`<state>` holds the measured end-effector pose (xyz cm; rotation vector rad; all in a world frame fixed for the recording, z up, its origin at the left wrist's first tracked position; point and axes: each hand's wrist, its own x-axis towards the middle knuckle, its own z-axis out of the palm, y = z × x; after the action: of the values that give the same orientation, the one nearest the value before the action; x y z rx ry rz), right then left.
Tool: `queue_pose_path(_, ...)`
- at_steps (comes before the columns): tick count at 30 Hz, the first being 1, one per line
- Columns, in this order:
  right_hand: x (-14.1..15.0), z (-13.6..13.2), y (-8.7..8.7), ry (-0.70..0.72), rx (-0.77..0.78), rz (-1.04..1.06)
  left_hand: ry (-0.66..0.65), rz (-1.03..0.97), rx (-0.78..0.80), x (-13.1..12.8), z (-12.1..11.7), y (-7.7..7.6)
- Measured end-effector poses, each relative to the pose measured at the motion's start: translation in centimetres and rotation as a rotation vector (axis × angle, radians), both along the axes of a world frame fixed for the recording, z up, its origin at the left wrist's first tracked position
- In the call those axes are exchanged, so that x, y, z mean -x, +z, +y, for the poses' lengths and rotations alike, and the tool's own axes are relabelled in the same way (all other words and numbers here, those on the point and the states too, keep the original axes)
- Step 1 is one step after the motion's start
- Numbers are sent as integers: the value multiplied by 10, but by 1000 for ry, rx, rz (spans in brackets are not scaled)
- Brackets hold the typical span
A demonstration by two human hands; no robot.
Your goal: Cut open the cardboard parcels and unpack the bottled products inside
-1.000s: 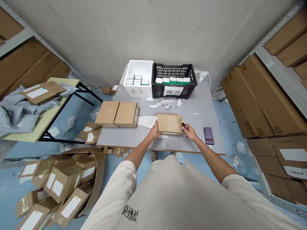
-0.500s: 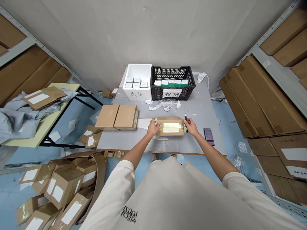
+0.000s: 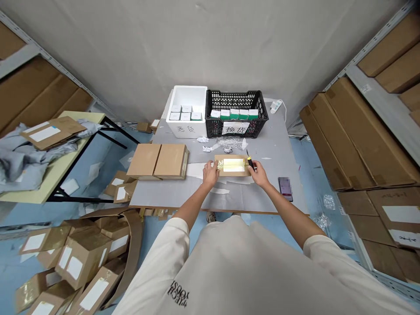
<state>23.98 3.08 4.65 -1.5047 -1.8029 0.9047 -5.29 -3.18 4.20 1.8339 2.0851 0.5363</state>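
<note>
A small brown cardboard box point(image 3: 234, 170) with a white label and shiny clear tape lies on the grey table in front of me. My left hand point(image 3: 210, 173) is closed on the box's left end, thumb near the top edge. At the right end, my right hand point(image 3: 259, 173) is wrapped round a black-and-yellow utility knife point(image 3: 250, 162), its thin blade pointing up and away to the left. The right fingers also rest against the box, though whether they grip it is hidden.
Two brown boxes point(image 3: 158, 160) stand at the table's left. Behind are a white foam bin point(image 3: 187, 130) and a black crate point(image 3: 216, 127), both holding small white boxes. Crumpled plastic point(image 3: 229, 142) lies before the crate. A phone point(image 3: 285, 189) lies right; parcels point(image 3: 83, 251) crowd the floor left.
Both hands have shifted the box slightly away from me, and its labelled top now faces me more fully. The knife has tilted further left, over the box's right end.
</note>
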Motion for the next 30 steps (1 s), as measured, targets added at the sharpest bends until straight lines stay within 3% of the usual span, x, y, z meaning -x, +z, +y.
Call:
queue_pose_path(4, 8, 4, 6, 92, 93, -75, -47, 99, 2, -5, 7, 3)
queue_pose_path(8, 8, 16, 14, 113, 134, -130, -202, 136, -46, -11, -2, 3)
queue_pose_path(12, 5, 38, 29, 176, 150, -175, -226, 144, -59, -13, -13, 1)
queue_pose_path(16, 19, 60, 53, 352, 77, -277, -244, 85, -51, -11, -16, -1)
queue_pose_path(21, 61, 69, 76, 616, 83, -449, -255, 30, -27, -8, -16, 1)
queue_pose_path(25, 89, 72, 78, 690, 52, -580, -271, 50, -40, -6, -17, 2)
queue_pose_path(30, 103, 77, 71, 721, 26, -668, -299, 97, -54, -2, -18, -2)
